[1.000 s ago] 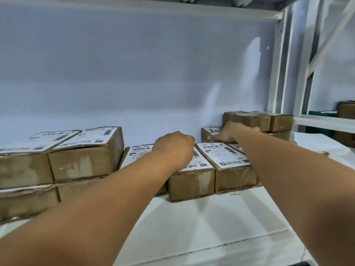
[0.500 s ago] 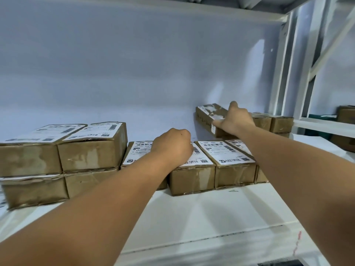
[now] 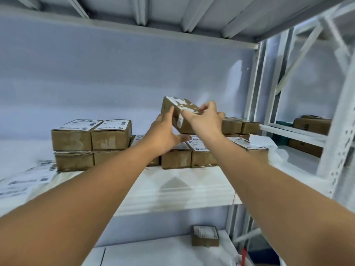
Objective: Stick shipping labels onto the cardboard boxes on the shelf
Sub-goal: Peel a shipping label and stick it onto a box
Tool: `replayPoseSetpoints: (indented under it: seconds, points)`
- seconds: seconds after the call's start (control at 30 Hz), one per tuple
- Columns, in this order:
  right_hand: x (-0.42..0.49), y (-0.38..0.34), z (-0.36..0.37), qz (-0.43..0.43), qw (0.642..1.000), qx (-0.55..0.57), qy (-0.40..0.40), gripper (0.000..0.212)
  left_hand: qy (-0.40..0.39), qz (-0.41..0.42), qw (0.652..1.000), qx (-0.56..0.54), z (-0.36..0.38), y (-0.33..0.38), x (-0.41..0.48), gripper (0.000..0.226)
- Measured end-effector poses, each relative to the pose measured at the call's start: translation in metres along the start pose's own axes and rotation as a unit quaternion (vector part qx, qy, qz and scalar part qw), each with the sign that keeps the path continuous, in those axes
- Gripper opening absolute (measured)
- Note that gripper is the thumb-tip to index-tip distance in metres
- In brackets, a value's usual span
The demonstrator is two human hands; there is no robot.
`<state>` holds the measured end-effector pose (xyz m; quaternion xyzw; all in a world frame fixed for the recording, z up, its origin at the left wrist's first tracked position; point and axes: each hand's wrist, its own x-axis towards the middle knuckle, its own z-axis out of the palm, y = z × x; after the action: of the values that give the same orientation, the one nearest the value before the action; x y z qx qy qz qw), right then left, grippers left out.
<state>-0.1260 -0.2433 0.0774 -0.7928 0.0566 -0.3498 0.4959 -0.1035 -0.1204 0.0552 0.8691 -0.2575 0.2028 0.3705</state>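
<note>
Stretching across the scene, a white metal shelf (image 3: 192,187) under a ribbed upper deck, with pale upright posts (image 3: 257,83) rising at the right. Sitting at the left of the shelf, a two-high stack of labelled boxes (image 3: 92,143), four brown cartons with white shipping labels on the top pair. Lining the middle of the shelf, a row of labelled boxes (image 3: 199,156), low and side by side, labels facing up. Resting behind them toward the right, a pair of plain boxes (image 3: 240,126) with no clear label showing. Lying at the far left edge, loose label sheets (image 3: 25,179), blurred and partly cut off by the frame. Sitting on the lower shelf (image 3: 172,252), one small labelled box (image 3: 205,236) by itself. Showing through the frame at the right, more brown cartons (image 3: 311,125) on a neighbouring rack. Being held up above the middle row, clear of the shelf, a tilted cardboard box (image 3: 180,114), its top face patchy with torn white label remains. Reaching in with bare forearms, both hands closed on that box: the left hand (image 3: 165,133) cupping its near lower side with fingers spread upward, the right hand (image 3: 205,118) pinching its top right edge with thumb and fingers on the worn white patch.
</note>
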Motion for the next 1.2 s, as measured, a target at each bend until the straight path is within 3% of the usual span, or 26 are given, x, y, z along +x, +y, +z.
replayPoseSetpoints:
  seconds: [0.13,0.3,0.43,0.53,0.8,0.97,1.2]
  points:
    - [-0.048,-0.005,0.003,-0.004,1.000,-0.006,-0.004,0.051,0.019,-0.017,0.998,-0.065,-0.009,0.002,-0.043,0.097]
    - [-0.094,-0.016,0.006,-0.028,0.997,0.066,-0.029,0.046,0.088,0.002,0.989,-0.118,-0.026,0.000,-0.094,0.055]
    - [-0.111,-0.019,0.006,0.042,0.983,0.174,-0.049,0.029,0.112,-0.007,0.976,-0.188,-0.043,-0.005,-0.132,0.042]
    - [-0.120,-0.016,0.005,0.094,0.960,0.232,-0.124,0.020,0.098,-0.023,0.962,-0.255,-0.051,-0.017,-0.150,0.034]
    - [-0.141,-0.007,0.027,0.054,0.960,0.204,-0.185,0.013,0.140,-0.021,0.984,-0.105,-0.058,-0.045,-0.172,0.030]
    - [-0.142,0.001,0.038,0.041,0.959,0.174,-0.221,0.015,0.105,-0.019,0.991,-0.078,-0.055,-0.051,-0.179,0.025]
    - [-0.136,0.003,0.042,0.050,0.957,0.182,-0.222,0.014,0.119,-0.032,0.991,-0.051,-0.051,-0.058,-0.175,0.024]
